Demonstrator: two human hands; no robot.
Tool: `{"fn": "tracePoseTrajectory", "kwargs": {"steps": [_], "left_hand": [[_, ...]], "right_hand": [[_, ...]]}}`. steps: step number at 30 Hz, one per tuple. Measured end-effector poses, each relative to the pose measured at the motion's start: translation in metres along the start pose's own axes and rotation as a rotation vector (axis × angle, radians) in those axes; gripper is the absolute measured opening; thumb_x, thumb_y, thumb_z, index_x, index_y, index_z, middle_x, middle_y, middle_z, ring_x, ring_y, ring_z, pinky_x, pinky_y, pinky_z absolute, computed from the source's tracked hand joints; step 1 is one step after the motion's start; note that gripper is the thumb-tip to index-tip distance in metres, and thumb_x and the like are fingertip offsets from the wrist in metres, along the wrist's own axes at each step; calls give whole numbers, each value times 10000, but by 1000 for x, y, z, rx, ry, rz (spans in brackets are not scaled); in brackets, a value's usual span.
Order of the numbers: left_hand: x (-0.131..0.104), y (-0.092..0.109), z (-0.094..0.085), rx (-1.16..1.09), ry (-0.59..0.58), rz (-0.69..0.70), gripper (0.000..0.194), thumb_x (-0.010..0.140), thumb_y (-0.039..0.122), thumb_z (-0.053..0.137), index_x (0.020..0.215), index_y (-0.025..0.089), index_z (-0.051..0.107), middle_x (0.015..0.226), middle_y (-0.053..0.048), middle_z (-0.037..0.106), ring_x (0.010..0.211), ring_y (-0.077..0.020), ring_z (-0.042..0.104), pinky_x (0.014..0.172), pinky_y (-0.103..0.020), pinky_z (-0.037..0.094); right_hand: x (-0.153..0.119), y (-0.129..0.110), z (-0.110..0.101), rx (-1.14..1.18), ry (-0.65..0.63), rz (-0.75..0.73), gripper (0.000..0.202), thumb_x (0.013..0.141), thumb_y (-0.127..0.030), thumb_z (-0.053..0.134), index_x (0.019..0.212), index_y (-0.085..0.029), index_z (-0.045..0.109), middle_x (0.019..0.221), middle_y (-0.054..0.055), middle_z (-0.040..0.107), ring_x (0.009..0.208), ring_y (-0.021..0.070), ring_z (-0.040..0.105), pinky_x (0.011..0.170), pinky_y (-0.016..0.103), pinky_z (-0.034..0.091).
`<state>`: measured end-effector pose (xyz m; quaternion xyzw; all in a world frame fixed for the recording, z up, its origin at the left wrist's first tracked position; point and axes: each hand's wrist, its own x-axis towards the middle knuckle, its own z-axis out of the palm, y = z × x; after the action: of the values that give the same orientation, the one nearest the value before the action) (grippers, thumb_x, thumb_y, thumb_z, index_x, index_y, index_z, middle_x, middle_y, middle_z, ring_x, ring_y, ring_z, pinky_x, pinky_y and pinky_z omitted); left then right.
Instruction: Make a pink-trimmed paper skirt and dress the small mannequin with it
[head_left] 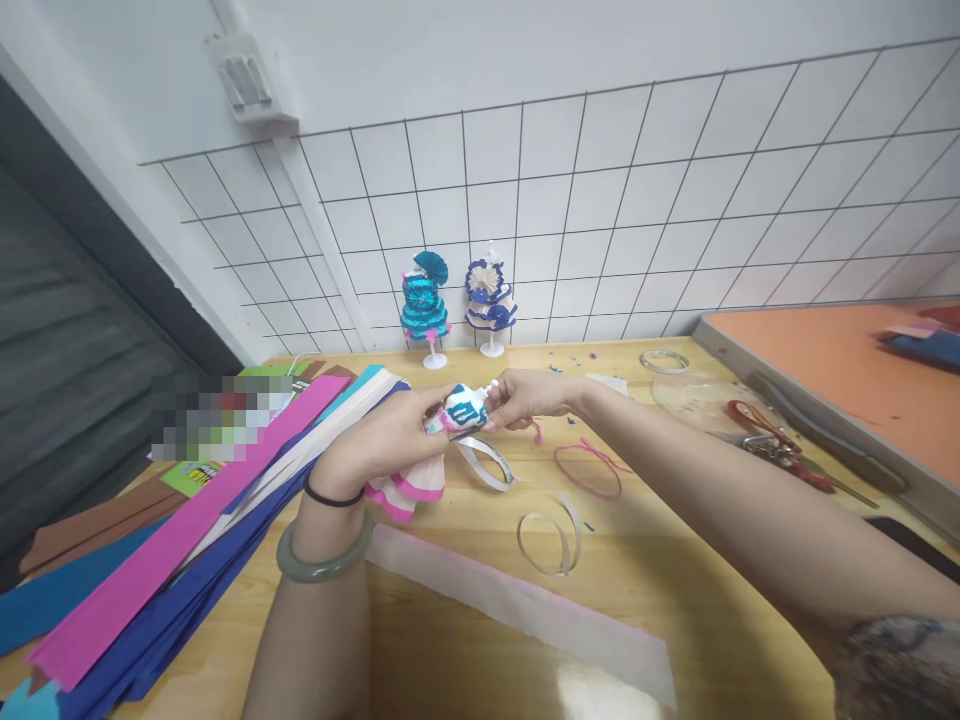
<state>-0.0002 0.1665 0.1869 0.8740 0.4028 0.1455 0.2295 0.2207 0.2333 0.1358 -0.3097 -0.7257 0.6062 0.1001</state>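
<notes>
- Both hands met near the middle of the frame over the wooden counter (439, 660), around a small white piece (466, 408) with blue and pink on it.
- The left hand (397, 430) was closed around that piece from the left side, its fingers partly hidden.
- The right hand (529, 395) had its fingertips drawn narrow at the knobby right end, apparently pinching it; how firmly, I could not tell.
- Pleated pink-and-white paper (405, 490) showed just below the left hand; whether it was joined to the white piece could not be made out.
- Handling this well seemed to call for a steady left grip as a base and a light right pinch, since the knobby end looked slender and the pleats easy to crush.
- Just below the hands lay a white tape ring (487, 465), with a pink cord (589, 468) right of centre; sleeves of movement were best kept clear of both, to avoid snagging.
- A pale paper strip (525, 610) lay at lower centre, best left flat and uncreased.
- Two decorated stands, one teal (425, 308) and one blue-and-cream (491, 300), stood upright beyond the hands.
</notes>
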Motion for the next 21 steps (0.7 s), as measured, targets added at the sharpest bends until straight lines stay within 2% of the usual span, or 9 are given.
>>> {"fn": "tracePoseTrajectory", "kwargs": {"steps": [8, 16, 21], "left_hand": [[0, 4, -1, -97, -79, 10, 314, 741, 180, 475, 1028, 196, 604, 968, -8, 663, 901, -184, 594, 767, -245, 457], [3, 3, 0, -175, -123, 29, 305, 766, 278, 500, 1039, 185, 602, 989, -20, 674, 883, -191, 596, 756, -254, 472], [2, 3, 0, -202, -131, 35, 358, 780, 257, 495, 1121, 193, 585, 1012, -21, 667, 944, -193, 589, 798, -256, 465]], "right_hand": [[-3, 3, 2, 14, -17, -17, 311, 638, -369, 780, 770, -116, 656, 518, -90, 402, 465, 35, 269, 453, 225, 172], [-6, 1, 5, 36, -35, -8, 316, 628, -374, 783, 739, -112, 646, 523, -89, 400, 465, 30, 233, 446, 228, 138], [-8, 0, 8, 67, -28, -23, 321, 634, -367, 779, 741, -98, 639, 530, -90, 402, 470, 25, 207, 445, 224, 134]]}}
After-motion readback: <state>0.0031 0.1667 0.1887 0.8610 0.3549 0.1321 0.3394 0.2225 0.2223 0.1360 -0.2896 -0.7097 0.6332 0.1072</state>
